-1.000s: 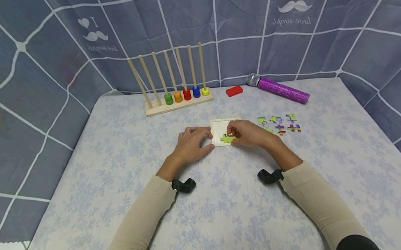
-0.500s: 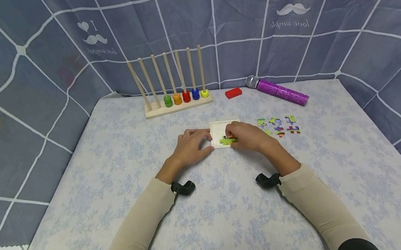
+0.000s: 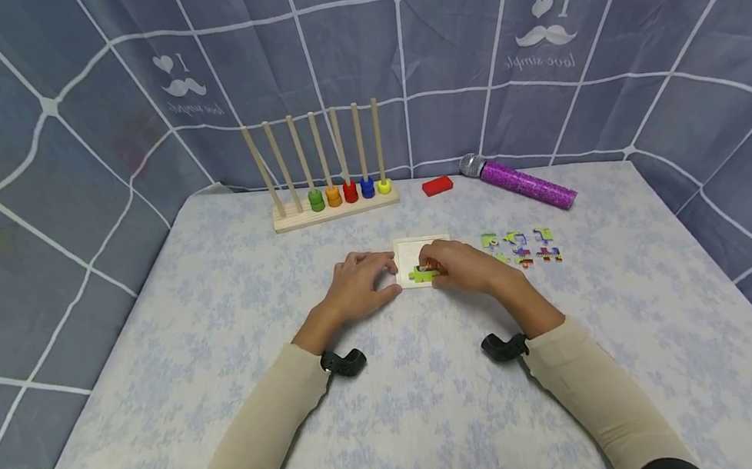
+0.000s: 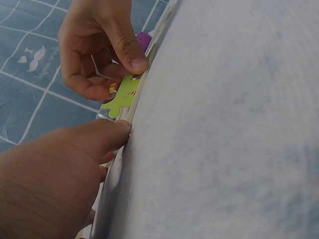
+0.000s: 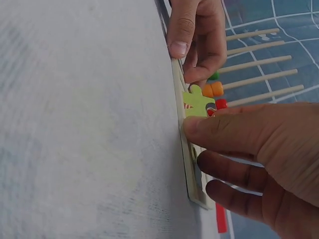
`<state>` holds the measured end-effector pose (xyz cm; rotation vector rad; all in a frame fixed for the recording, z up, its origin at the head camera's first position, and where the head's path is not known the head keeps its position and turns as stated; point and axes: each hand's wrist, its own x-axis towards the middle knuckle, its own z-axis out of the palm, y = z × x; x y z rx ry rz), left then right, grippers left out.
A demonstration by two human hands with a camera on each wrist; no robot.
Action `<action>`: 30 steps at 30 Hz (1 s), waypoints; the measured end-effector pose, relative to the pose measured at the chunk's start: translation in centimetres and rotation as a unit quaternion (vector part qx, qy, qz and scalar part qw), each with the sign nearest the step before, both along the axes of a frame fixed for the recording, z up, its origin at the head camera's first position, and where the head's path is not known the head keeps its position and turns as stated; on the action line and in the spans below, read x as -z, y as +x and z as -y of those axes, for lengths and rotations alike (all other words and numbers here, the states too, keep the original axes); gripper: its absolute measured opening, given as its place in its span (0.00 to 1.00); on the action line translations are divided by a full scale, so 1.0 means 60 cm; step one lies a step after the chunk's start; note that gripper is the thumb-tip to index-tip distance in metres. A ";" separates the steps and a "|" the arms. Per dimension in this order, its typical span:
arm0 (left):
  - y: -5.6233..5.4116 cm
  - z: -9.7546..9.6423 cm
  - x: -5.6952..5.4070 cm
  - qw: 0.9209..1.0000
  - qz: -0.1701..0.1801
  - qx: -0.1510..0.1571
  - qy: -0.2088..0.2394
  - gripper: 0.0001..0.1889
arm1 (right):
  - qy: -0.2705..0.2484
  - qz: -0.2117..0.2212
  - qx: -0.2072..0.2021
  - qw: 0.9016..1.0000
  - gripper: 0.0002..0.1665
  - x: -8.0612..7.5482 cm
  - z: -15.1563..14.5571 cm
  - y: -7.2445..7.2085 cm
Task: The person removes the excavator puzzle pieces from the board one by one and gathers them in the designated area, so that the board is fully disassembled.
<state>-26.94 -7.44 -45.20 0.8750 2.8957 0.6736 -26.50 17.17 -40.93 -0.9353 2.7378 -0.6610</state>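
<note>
A small pale wooden puzzle tray (image 3: 420, 239) lies on the table between the hands. At its left edge, the thumb and bent fingers of my left hand (image 3: 358, 284) touch the rim, relaxed. Over the tray's near part, my right hand (image 3: 468, 264) pinches a green jigsaw piece (image 5: 195, 102) between thumb and fingers. Green with dark and red print shows there; whether it is one piece or two joined cannot be told. The right fingers hide its right side. More loose jigsaw pieces (image 3: 516, 238) lie in two rows right of the tray.
At the back left stands a wooden peg rack (image 3: 339, 212) with coloured rings on several tall pegs. A red block (image 3: 437, 186) and a purple glitter microphone (image 3: 527, 185) lie at the back right. Grey checked cloth (image 3: 451, 40) hangs behind the table.
The head view has tilted up slightly, so everything sits lower in it. My right hand shifts slightly left over the tray with the piece. My left hand stays at the rim.
</note>
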 end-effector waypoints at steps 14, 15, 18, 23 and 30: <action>0.007 -0.002 0.005 1.000 -0.007 0.005 0.007 0.14 | -0.031 0.009 -0.007 0.999 0.17 0.018 -0.010 -0.004; 0.007 -0.001 0.004 1.000 -0.008 0.005 0.008 0.14 | -0.032 0.012 -0.005 0.999 0.17 0.018 -0.010 -0.004; 0.006 -0.001 0.004 1.000 -0.009 0.005 0.010 0.14 | -0.029 0.019 -0.001 0.999 0.18 0.017 -0.008 -0.003; 0.006 0.001 0.004 1.000 -0.011 0.006 0.009 0.14 | -0.017 0.013 -0.001 1.000 0.18 0.019 -0.002 -0.002; 0.009 0.000 0.001 1.000 -0.008 0.005 0.009 0.14 | -0.021 0.001 -0.005 1.000 0.16 0.023 0.002 0.001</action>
